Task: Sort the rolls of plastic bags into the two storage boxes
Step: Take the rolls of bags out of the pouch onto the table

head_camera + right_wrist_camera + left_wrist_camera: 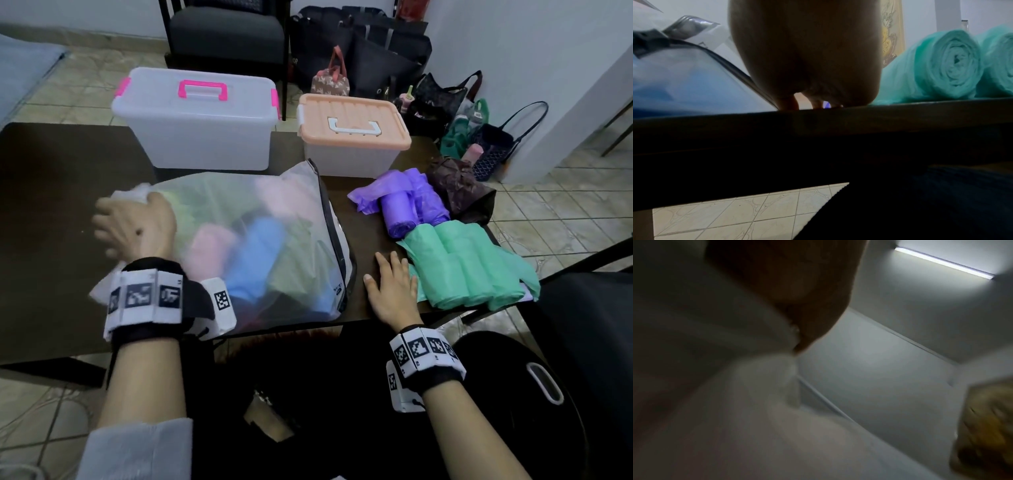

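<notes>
**Green rolls just beside my right hand, both boxes still lidded**

My right hand (390, 291) lies flat on the table (61, 212), fingers straight, holding nothing. The green rolls (472, 270) lie just beside it at three o'clock, their long axes running from twelve to six, so this hand is much the nearer. The purple rolls (411, 209) sit at one o'clock. My left hand (133, 226) grips the top of the clear zip bag (274, 212), which holds more rolls. The pink-handled box (195, 120) and the peach-lidded box (352, 137) stand shut at twelve.

The right wrist view shows the green rolls' (947, 65) spiral ends facing the table edge, hidden from the head view. The left wrist view shows only blurred plastic and ceiling.
</notes>
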